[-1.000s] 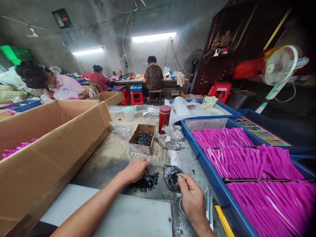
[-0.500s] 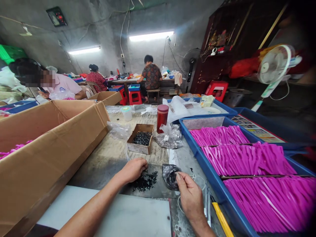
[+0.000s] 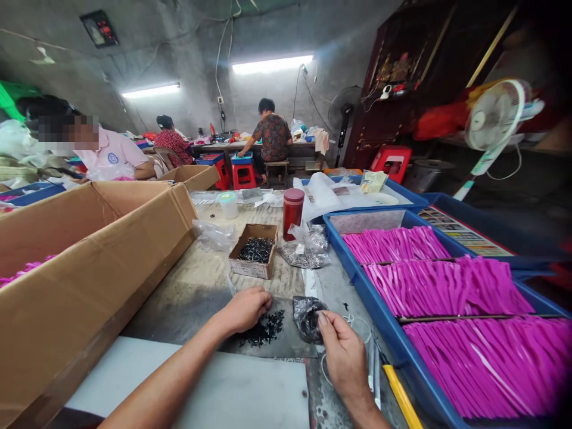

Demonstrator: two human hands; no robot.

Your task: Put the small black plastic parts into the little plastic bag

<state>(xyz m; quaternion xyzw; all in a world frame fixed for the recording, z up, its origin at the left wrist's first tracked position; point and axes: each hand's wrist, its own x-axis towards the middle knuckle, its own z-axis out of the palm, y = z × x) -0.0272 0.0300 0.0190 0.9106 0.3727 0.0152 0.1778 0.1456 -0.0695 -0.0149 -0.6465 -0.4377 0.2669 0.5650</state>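
Note:
My left hand (image 3: 247, 308) is closed at the upper left edge of a pile of small black pieces (image 3: 268, 329), its fingertips curled down. Whatever its fingers hold is hidden from view. To the right of the pile lies a dark plastic bag (image 3: 305, 312) with black contents. My right hand (image 3: 345, 354) pinches the right edge of this bag between thumb and fingers. Beyond both hands stands a small cardboard box (image 3: 252, 269) filled with black pin-like pieces.
A long cardboard box (image 3: 102, 256) runs along the left. At right, a blue tray (image 3: 357, 280) holds rows of magenta strips (image 3: 447, 289). A red canister (image 3: 293, 213) and a bag of metal bits (image 3: 308, 256) stand ahead. A yellow-handled tool (image 3: 401, 398) lies near my right hand.
The view has swung slightly, so the scene sits a little further left. My left hand has shifted slightly right at the pile; my right hand keeps its pinch. A seated person at the back stretches an arm out.

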